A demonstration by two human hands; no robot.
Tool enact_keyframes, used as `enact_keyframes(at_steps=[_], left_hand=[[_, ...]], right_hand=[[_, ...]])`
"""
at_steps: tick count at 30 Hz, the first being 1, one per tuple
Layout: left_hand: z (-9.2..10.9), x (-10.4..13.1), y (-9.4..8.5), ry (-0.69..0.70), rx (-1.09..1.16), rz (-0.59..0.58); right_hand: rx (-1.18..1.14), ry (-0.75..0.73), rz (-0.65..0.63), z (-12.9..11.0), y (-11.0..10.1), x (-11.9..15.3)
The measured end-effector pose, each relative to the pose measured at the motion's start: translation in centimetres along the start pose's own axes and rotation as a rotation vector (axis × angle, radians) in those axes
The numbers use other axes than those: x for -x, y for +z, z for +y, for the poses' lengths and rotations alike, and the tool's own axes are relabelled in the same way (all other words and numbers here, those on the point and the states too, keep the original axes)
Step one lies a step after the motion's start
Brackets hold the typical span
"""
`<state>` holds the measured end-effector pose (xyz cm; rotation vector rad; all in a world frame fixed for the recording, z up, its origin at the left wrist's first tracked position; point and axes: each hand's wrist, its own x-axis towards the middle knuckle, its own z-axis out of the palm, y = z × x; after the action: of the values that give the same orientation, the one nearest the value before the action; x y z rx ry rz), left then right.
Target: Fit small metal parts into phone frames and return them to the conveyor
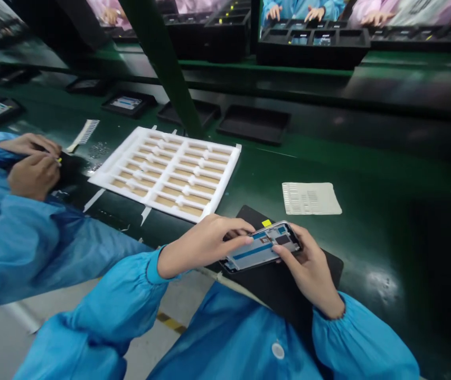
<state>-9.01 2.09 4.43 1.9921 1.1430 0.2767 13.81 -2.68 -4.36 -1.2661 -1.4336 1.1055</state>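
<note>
A phone housing (255, 253) with blue strips and a small label on its inner face is held tilted over a black mat (289, 287). My left hand (209, 240) pinches its left part, thumb and fingers at the upper edge. Around the right end, my right hand (308, 264) is closed, its thumb lying on the inner face. A yellow tab (266, 223) shows just beyond the housing's upper edge. Behind the mat, a pale sticker sheet (311, 198) lies on the green table.
A white slotted frame (170, 171) lies left of centre, with black trays (254, 124) behind it. A green post (166, 68) rises beyond. At left, a co-worker's hands (35, 166) work near a sticker strip (85, 133). Other people's hands show across the line.
</note>
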Motion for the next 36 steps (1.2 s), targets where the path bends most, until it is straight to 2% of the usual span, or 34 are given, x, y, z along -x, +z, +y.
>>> enact_keyframes(at_steps=[14,18,25,29,36], left_hand=[[2.3,0.7,-1.1,0.071,-0.471,-0.212],[3.4,0.7,-1.5,0.079,-0.518,-0.276],[5.1,-0.1,-0.9,0.069,-0.731,-0.317],[5.6,-0.1,-0.7,0.093,-0.773,-0.335],[5.7,-0.2,-1.1,0.084,-0.716,-0.345]], right_hand=[[0.046,-0.037,-0.146,-0.8,-0.6,0.3],[0.056,-0.069,-0.152,-0.9,-0.8,0.4],[0.054,-0.119,-0.204,-1.0,-1.0,0.6],[0.054,-0.142,-0.216,-1.2,-1.1,0.8],[0.039,-0.156,-0.211,-1.3,-1.1,1.0]])
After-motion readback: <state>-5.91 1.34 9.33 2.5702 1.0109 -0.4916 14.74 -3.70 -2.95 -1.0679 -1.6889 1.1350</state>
